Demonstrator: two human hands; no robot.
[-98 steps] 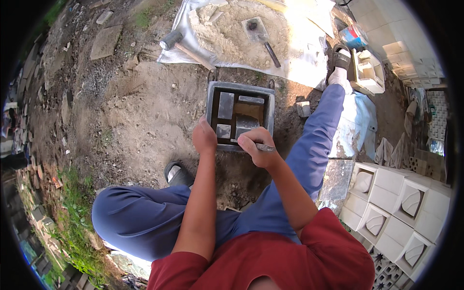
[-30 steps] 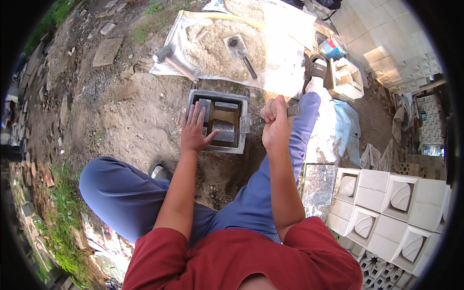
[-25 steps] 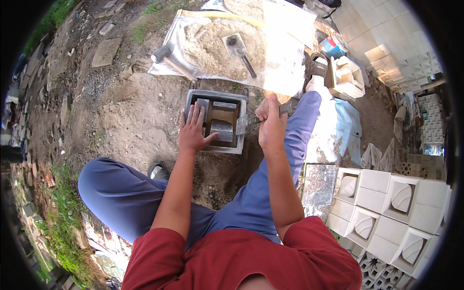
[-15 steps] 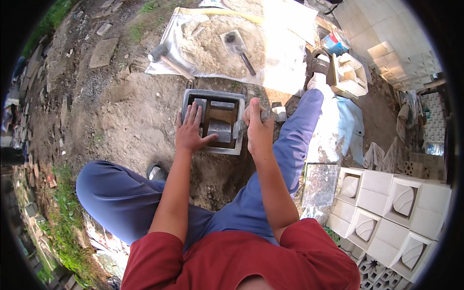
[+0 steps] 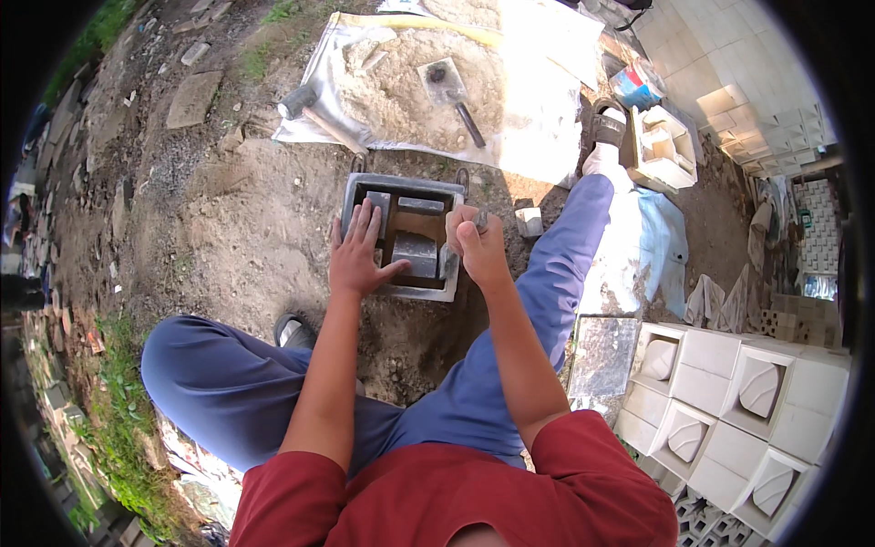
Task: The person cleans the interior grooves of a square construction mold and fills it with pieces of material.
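A rectangular dark metal mould (image 5: 421,293) with block-shaped metal pieces inside lies on the dirt in front of me. My left hand (image 5: 358,260) rests on its left side, fingers stretched out over an inner piece and thumb pointing toward the middle block (image 5: 415,254). At the right wall of the mould, my right hand (image 5: 480,248) is closed round a small grey-handled tool (image 5: 481,220). The tool's working end is hidden by the hand, so its exact kind cannot be made out.
Beyond the mould, a white sheet (image 5: 310,96) bears pale sand (image 5: 392,77), a trowel (image 5: 447,84) and a mallet (image 5: 324,121). A small block (image 5: 529,221) sits right of the mould. Pale hollow blocks (image 5: 729,392) are stacked at right; a bucket (image 5: 638,84) stands far right.
My right hand has moved a little left and down toward the mould's right wall, tool still in it, hiding the tool's end. My left hand stays put.
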